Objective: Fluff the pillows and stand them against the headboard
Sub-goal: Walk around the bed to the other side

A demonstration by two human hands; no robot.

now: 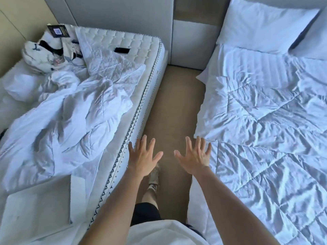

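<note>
The person stands in a narrow strip of tan floor [174,106] between 2 beds, with one foot [153,177] set forward on it. Both bare forearms reach ahead over this aisle, palms down. The left hand [143,157] hovers with fingers spread wide, holding nothing, just above the piped edge of the left mattress [139,110]. The right hand [194,156] is likewise splayed and empty, its outer fingers just over the hanging edge of the right bed's quilt [265,124].

The aisle runs straight ahead, bounded left by the mattress side and right by the draped quilt, and ends at a low white nightstand [192,45] set against the wall between the beds.

On the left bed a rumpled duvet [74,110] lies heaped, leaving the quilted mattress top bare at the far end, where a small dark object [122,50] rests. A white pillow [19,87] lies flat at the far-left edge beside a patterned bundle [46,53].

On the right bed a large pillow [265,27] lies propped at the head, touching the grey headboard [286,2], with a 2nd pillow [313,43] at the frame's right edge.
</note>
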